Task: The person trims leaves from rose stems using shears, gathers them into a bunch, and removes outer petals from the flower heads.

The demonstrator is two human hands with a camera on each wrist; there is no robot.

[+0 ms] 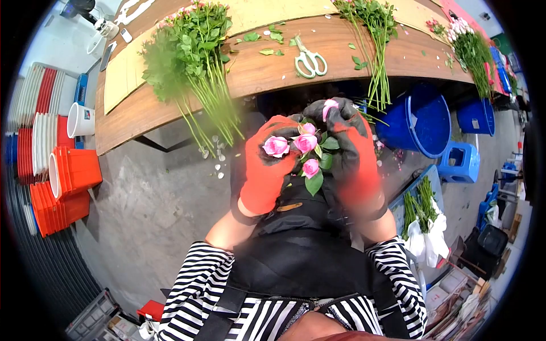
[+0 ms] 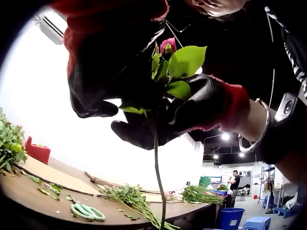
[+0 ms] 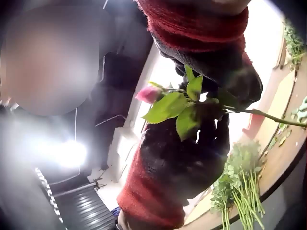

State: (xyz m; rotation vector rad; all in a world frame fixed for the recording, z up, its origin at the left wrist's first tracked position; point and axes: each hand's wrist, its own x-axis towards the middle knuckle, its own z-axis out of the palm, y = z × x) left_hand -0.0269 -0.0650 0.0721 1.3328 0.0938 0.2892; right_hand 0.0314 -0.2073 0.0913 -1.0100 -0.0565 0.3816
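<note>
My left hand (image 1: 266, 165), in a red and black work glove, grips a pink spray rose (image 1: 305, 142) in front of the black apron. Several pink blooms and green leaves stick out between the two hands. My right hand (image 1: 354, 148), gloved alike, curls its fingers at the same spray, with a pink bloom or petal (image 1: 330, 108) at its fingertips. In the left wrist view the bare lower stem (image 2: 157, 163) hangs below both hands. A pink bud (image 3: 148, 94) and leaves show between the gloves in the right wrist view. The finger contact points are partly hidden.
On the wooden table (image 1: 261, 71) lie a rose bunch (image 1: 196, 45) with overhanging stems, green-handled scissors (image 1: 304, 53), another bunch (image 1: 372, 25) and loose leaves. Blue buckets (image 1: 441, 125) and a blue stool (image 1: 459, 162) stand at right. Orange bins (image 1: 79, 170) are stacked at left.
</note>
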